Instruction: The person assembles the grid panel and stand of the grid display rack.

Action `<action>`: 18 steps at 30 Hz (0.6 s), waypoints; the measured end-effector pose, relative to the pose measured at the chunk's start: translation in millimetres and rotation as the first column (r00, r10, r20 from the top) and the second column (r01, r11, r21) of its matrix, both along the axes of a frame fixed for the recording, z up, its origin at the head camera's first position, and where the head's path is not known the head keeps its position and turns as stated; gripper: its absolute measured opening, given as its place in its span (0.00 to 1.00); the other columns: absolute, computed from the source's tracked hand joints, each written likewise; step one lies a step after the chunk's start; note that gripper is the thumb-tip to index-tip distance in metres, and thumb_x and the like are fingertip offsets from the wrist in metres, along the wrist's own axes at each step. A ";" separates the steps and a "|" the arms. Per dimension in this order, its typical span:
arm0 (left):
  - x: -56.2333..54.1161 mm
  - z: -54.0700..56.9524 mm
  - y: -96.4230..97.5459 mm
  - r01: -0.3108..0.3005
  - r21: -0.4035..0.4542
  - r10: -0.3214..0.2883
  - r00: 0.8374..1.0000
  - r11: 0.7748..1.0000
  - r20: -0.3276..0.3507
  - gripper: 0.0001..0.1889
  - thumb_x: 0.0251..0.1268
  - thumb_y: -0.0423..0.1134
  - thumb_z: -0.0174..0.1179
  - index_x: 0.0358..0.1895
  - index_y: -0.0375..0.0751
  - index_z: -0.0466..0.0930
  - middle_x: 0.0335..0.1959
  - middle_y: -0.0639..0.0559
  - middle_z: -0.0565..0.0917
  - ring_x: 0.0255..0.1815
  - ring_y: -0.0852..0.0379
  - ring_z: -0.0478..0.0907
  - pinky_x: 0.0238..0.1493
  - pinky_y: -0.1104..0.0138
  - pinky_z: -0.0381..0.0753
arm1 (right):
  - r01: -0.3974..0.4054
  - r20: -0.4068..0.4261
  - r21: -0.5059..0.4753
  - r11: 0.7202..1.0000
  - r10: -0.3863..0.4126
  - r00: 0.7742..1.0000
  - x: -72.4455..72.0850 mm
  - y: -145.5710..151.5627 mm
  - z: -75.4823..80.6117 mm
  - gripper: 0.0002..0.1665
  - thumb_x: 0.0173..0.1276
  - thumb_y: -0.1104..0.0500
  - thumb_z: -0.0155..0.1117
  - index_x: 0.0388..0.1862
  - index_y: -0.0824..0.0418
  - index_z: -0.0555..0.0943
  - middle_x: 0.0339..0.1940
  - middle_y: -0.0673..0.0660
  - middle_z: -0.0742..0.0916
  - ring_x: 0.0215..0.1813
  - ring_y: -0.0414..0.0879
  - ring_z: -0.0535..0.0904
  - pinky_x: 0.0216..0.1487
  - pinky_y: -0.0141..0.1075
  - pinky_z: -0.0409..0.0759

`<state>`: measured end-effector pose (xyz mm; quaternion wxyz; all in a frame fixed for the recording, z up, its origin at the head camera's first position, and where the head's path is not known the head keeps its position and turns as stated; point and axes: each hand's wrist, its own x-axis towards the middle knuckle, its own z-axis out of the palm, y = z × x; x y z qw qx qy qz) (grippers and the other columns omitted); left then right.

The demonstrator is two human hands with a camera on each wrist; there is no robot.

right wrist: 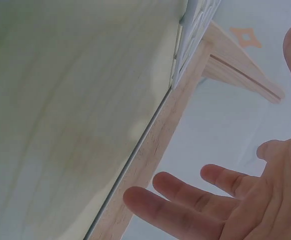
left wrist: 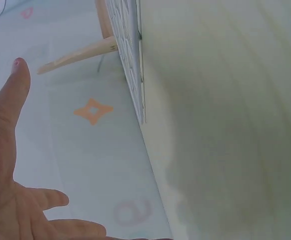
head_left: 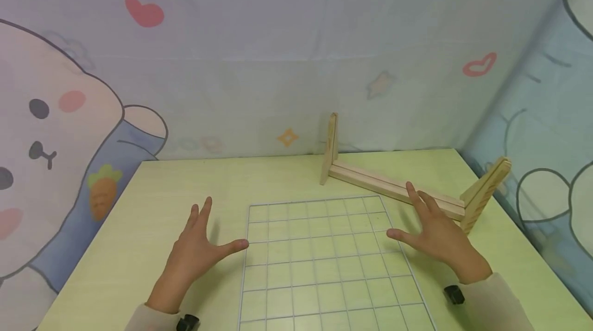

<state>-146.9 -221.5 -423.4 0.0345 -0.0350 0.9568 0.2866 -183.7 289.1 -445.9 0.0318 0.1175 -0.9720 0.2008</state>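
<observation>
A white wire grid panel (head_left: 315,201) lies flat on the table between my two hands. To its left is my left hand (head_left: 194,254), fingers and thumb spread, the thumb pointing at the grid's left edge. My right hand (head_left: 437,236) is spread in the same way near the right edge, in front of a wooden stand (head_left: 370,181) with a long grooved bar and two upright end pieces. In the wrist views, the left hand (left wrist: 15,200) and the right hand (right wrist: 255,200) hold nothing and appear apart from grid and stand.
The pale yellow-green table (head_left: 116,248) reaches back to a printed cloth backdrop (head_left: 259,63) with hearts and a cartoon animal. On the right another cloth (head_left: 546,115) rises along the table's side edge. Small black devices (head_left: 454,295) sit at both wrists.
</observation>
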 end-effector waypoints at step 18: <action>5.6 -10.9 5.3 0.028 0.086 -0.027 1.000 0.996 -0.009 0.79 0.48 0.71 0.78 0.86 0.45 0.23 0.82 0.23 0.50 0.74 0.19 0.63 0.65 0.30 0.71 | -0.059 0.096 -0.091 0.994 0.067 0.993 6.6 -0.6 -1.0 0.59 0.76 0.32 0.61 0.89 0.55 0.44 0.83 0.76 0.58 0.68 0.82 0.72 0.55 0.73 0.77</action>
